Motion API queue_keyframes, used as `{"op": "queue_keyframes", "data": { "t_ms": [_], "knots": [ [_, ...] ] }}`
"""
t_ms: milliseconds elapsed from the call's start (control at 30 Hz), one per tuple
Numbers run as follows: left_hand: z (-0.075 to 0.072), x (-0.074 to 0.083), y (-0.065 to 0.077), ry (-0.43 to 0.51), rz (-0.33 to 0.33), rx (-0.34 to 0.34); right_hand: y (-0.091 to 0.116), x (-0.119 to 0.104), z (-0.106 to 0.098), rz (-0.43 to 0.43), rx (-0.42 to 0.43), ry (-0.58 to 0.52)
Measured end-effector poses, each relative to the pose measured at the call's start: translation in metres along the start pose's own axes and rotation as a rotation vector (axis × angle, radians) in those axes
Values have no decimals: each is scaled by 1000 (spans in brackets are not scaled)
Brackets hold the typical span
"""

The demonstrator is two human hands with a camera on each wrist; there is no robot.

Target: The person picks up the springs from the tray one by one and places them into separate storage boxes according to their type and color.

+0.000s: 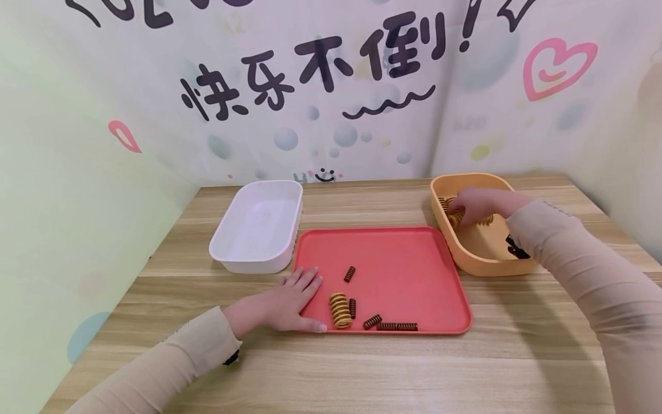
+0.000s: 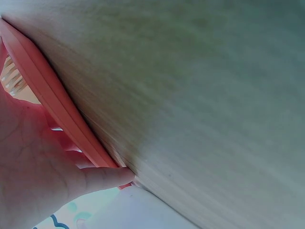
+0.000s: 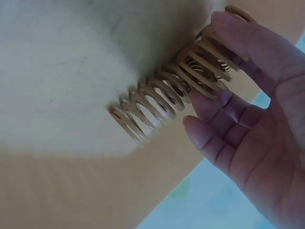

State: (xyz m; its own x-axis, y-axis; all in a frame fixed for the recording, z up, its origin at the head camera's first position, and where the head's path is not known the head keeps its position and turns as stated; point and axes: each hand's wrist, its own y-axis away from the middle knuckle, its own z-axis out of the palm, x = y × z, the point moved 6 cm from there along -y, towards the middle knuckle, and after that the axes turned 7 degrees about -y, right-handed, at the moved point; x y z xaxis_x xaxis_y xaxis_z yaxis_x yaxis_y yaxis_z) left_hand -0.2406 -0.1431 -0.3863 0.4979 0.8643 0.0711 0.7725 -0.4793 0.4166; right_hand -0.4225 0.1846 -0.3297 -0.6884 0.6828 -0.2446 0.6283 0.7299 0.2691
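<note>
My left hand [image 1: 292, 302] rests with spread fingers on the left edge of the red tray [image 1: 408, 276]. In the left wrist view its thumb lies along the tray's rim [image 2: 62, 105]. Near that hand, a thick yellow coil spring [image 1: 340, 311] and several small dark springs [image 1: 349, 274] lie on the tray, mostly along its front edge. My right hand [image 1: 478, 204] reaches into the orange box [image 1: 481, 265]. In the right wrist view its thumb and fingers pinch a yellow spring [image 3: 200, 76], and another yellow spring [image 3: 167, 98] lies end to end with it.
A white box [image 1: 253, 266] stands at the back left, close to the tray's corner. More yellow springs [image 1: 443, 205] sit along the orange box's left side. Behind the wooden table [image 1: 362, 374] hangs a printed cloth [image 1: 331, 132].
</note>
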Motion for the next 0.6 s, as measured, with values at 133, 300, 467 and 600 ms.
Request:
{"op": "queue_keyframes", "data": {
  "t_ms": [133,300,467,600],
  "knots": [
    [0,0,0,2,-1,-1,0,3,4,57,-23,-16],
    [1,0,0,2,-7,-4,-1,4,8,83,-37,-18],
    [1,-1,-1,1,-9,-4,-2,8,11,55,-24,34],
    [2,-2,-1,0,-6,1,-3,12,13,50,-22,37]
  ]
}}
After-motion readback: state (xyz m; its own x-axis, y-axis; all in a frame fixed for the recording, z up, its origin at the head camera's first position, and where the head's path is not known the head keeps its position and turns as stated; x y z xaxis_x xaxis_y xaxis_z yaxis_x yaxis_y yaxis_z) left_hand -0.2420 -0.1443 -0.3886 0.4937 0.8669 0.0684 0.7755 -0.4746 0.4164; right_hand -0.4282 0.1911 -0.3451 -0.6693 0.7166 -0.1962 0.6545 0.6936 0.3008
